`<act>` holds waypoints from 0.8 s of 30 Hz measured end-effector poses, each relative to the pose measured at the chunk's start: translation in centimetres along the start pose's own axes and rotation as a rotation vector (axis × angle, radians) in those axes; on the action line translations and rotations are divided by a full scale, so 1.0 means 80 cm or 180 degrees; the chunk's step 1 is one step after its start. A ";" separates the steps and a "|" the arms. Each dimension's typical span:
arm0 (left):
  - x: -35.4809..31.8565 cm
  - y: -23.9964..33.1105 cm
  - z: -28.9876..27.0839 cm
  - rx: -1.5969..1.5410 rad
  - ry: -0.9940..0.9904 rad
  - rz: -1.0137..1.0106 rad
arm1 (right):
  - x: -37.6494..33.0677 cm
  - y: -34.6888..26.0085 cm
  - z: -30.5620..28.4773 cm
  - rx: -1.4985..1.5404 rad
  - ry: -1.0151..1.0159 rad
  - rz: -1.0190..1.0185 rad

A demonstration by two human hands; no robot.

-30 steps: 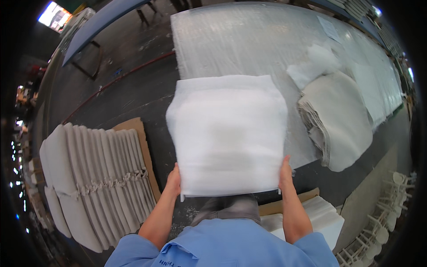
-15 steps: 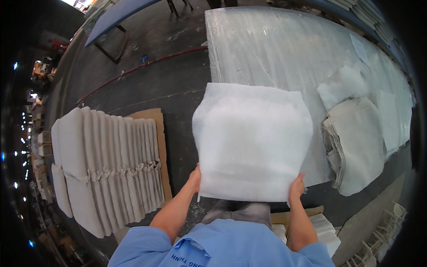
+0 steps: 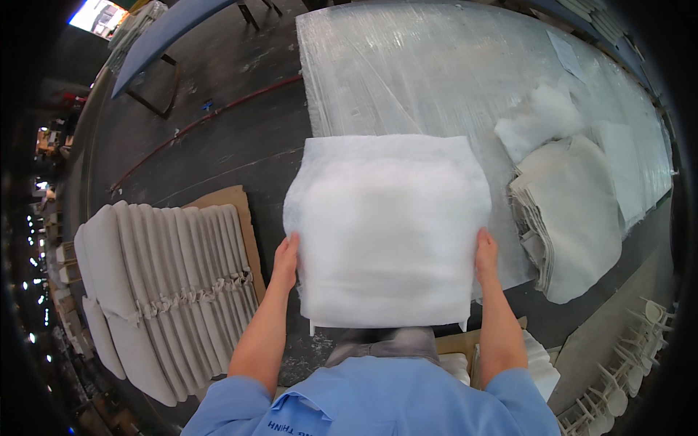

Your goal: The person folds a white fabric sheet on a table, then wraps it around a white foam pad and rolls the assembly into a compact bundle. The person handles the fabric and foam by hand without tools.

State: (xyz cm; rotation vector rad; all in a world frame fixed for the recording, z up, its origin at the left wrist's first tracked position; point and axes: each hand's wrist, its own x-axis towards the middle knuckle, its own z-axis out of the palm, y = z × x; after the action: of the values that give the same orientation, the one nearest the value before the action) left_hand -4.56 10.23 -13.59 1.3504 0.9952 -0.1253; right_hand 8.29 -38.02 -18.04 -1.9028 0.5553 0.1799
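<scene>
A white sheet of fluffy wadding [image 3: 392, 211] lies in front of me, bulging in the middle over a firmer form beneath it. Its outline is wide at the sides, with a straight lower edge. Narrow white ends poke out under both lower corners. My left hand [image 3: 287, 256] grips the left side of the wadding, and my right hand [image 3: 486, 256] grips the right side at about the same height. Part of the fingers on each hand is hidden by the edge. What the form under the wadding is cannot be made out.
Padded beige covers [image 3: 167, 291] stand in a row at left, against brown cardboard [image 3: 247, 240]. Right lie stacked beige fabric pieces [image 3: 574, 218] and a loose wadding tuft [image 3: 542, 123] on a plastic-wrapped surface [image 3: 392, 73]. A blue table [image 3: 163, 43] stands far left; a red hose [image 3: 218, 112] crosses the floor.
Both hands have slid up from the lower corners to the middle of the wadding's sides. The view has shifted slightly, and the lower edge now sits more level.
</scene>
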 end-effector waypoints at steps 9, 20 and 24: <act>0.058 -0.019 0.022 0.0898 0.1118 0.0601 | 0.022 0.004 0.004 -0.0681 0.0274 -0.0057; 0.098 -0.053 0.024 -0.0190 0.0413 -0.0230 | 0.027 0.002 0.020 -0.1526 0.0475 -0.0331; 0.098 -0.046 0.035 -0.0462 0.0087 -0.0696 | 0.026 0.003 0.023 -0.1843 0.0535 -0.0442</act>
State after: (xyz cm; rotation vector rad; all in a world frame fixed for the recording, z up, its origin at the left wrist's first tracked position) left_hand -0.56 10.43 -21.74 1.1118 1.1516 -0.1957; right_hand 10.23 -37.02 -19.78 -2.5291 0.5147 0.0952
